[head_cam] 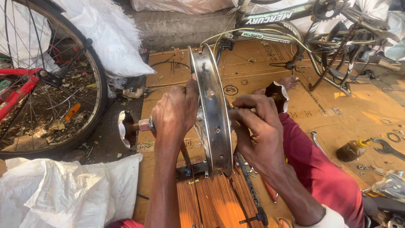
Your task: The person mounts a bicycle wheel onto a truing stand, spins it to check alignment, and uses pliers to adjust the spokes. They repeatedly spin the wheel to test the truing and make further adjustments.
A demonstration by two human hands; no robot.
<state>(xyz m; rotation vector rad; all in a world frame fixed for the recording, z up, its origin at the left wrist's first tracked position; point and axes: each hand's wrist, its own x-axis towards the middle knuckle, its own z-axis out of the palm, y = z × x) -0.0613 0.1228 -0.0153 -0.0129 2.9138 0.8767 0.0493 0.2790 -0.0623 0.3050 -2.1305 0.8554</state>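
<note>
Head view looks down on a chrome bicycle wheel rim (pixel 213 114) standing upright and edge-on between the two hands, its lower part down by a dark truing stand (pixel 192 170) on a wooden board (pixel 211 202).

Left hand (pixel 175 112) is curled over the left side of the rim, thumb laid up against the chrome edge and fingers wrapped down toward the hub; it is clenched on the wheel there, though exactly what the fingertips press is hidden. Just left of this hand a threaded axle end (pixel 143 124) sticks out, ending in a shiny wing-shaped knob (pixel 123 128).

Right hand (pixel 257 126) is bunched against the right side of the rim, fingers pinched together at a small part near the hub; what they pinch is too small to tell. Just above and beyond its knuckles sits a second shiny knob (pixel 277 95). The red trouser leg (pixel 320 173) lies under and to the right of this wrist, with a bare foot (pixel 289 81) farther off.

Well to the right of the right hand, on flattened cardboard (pixel 337 109), lie a small brown oil bottle (pixel 352 150) with a yellow cap, a spanner (pixel 390 148) and scattered washers. Beyond the hands an upturned bicycle frame (pixel 303 25) rests. Far to the left of the left hand stands a spoked wheel with tyre (pixel 95 74) on a red bicycle, with white sacks (pixel 63 194) nearer.
</note>
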